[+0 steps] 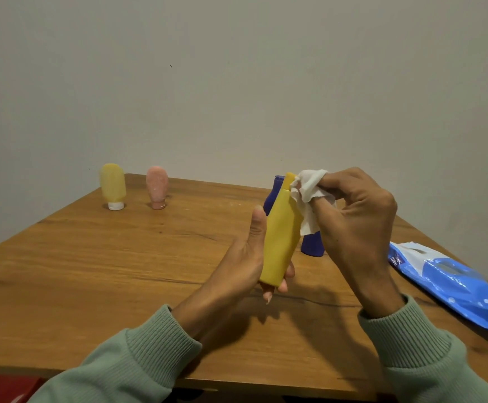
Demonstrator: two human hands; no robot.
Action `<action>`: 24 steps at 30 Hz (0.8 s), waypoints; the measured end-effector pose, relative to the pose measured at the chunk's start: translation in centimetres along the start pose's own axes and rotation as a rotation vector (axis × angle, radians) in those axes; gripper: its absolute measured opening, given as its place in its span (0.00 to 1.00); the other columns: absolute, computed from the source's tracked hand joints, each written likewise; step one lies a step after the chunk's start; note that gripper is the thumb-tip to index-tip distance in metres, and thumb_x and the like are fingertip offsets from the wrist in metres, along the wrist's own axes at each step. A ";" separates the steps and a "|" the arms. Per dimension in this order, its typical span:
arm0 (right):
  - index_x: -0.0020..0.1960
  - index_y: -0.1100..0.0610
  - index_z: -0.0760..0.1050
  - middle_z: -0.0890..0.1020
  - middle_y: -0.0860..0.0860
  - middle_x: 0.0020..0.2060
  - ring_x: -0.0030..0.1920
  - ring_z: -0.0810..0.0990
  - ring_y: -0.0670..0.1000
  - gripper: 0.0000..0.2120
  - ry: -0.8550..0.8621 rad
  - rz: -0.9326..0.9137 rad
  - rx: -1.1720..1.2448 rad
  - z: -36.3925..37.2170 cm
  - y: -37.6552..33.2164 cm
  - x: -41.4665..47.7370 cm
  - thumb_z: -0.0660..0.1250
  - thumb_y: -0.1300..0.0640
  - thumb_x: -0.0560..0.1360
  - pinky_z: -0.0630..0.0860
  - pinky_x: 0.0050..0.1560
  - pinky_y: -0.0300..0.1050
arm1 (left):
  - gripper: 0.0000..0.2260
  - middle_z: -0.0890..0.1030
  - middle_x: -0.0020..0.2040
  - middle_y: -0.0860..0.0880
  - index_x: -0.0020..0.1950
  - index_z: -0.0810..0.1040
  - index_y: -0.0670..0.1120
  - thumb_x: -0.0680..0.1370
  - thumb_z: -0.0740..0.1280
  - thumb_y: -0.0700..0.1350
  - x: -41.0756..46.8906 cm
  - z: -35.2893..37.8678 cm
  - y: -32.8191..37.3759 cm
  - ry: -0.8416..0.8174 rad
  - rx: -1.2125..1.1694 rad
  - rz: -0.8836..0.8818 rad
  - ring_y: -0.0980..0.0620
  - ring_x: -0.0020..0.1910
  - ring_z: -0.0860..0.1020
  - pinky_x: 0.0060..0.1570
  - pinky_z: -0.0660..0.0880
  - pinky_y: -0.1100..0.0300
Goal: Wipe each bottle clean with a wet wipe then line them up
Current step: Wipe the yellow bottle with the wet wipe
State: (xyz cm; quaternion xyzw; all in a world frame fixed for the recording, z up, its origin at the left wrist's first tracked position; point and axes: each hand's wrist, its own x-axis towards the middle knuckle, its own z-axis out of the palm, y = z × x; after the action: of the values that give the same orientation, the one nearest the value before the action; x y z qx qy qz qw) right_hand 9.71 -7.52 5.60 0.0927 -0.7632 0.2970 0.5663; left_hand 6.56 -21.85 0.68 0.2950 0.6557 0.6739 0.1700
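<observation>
My left hand (244, 257) grips a tall yellow bottle (282, 237) near its base, tilted, above the wooden table (120, 271). My right hand (356, 216) pinches a crumpled white wet wipe (309, 193) against the bottle's neck and shoulder. Behind the yellow bottle stands a dark blue bottle (312, 244), mostly hidden. At the table's far left, a pale yellow tube (113, 184) with a white cap and a pink tube (157, 186) stand upside down on their caps, side by side.
A blue pack of wet wipes (446, 280) lies near the table's right edge. A plain wall runs behind the table. Something red (4, 388) shows below the front left edge.
</observation>
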 end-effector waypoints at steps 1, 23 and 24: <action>0.50 0.56 0.80 0.78 0.47 0.41 0.41 0.76 0.37 0.08 0.004 -0.005 0.000 0.0 -0.1 0.1 0.72 0.63 0.71 0.71 0.41 0.26 | 0.34 0.82 0.37 0.41 0.54 0.76 0.46 0.73 0.44 0.69 0.0 0.0 0.0 0.004 -0.003 0.006 0.46 0.33 0.80 0.27 0.74 0.59; 0.49 0.57 0.82 0.77 0.44 0.38 0.40 0.76 0.41 0.07 -0.209 0.044 -0.004 0.1 -0.3 0.0 0.71 0.63 0.71 0.72 0.38 0.28 | 0.36 0.78 0.37 0.39 0.56 0.78 0.50 0.73 0.42 0.73 0.4 -0.1 0.1 -0.100 -0.388 -0.037 0.45 0.31 0.77 0.23 0.73 0.60; 0.49 0.57 0.82 0.76 0.42 0.39 0.40 0.76 0.41 0.07 -0.281 0.064 -0.004 0.1 -0.4 0.0 0.71 0.63 0.71 0.72 0.39 0.28 | 0.37 0.78 0.37 0.39 0.59 0.76 0.48 0.73 0.42 0.73 0.5 -0.1 0.0 -0.104 -0.406 -0.025 0.45 0.31 0.77 0.23 0.73 0.59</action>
State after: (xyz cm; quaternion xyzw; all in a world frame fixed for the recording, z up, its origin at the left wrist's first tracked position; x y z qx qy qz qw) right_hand 9.83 -7.95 5.69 0.1078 -0.8381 0.2973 0.4445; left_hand 6.11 -21.65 0.79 0.2809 0.5004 0.7739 0.2680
